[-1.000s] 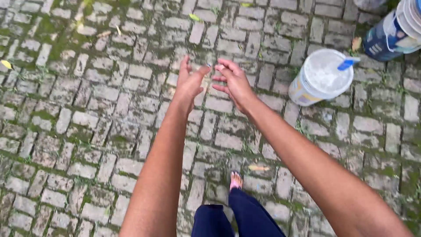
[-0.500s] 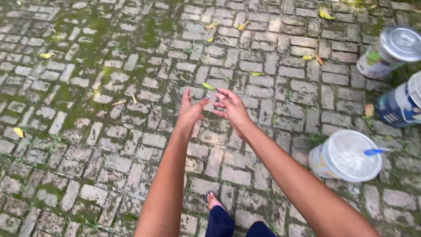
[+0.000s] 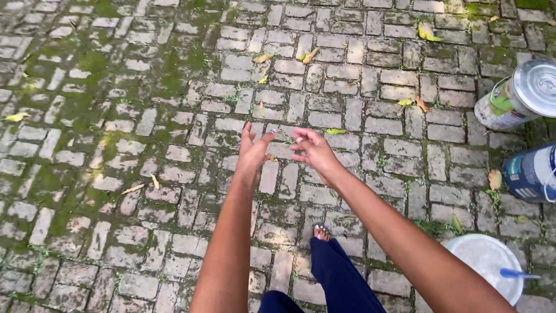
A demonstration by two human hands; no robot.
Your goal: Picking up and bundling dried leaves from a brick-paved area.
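Since before, the white bucket [image 3: 486,264] has slid nearer; both hands [image 3: 284,152], spread and empty, hover over paving [image 3: 145,116], still walking.

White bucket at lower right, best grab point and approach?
Judging from this view, grip the white bucket by its rim on the near-left arc, coming from above with the right hand. It stands upright with its mouth open; a blue stick leans across the right side, so that edge is obstructed. No handle is visible.

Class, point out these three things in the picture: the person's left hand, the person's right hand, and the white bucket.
left hand [image 3: 252,152], head view, back of the hand.
right hand [image 3: 315,152], head view, back of the hand.
white bucket [image 3: 463,246], head view, its rim.
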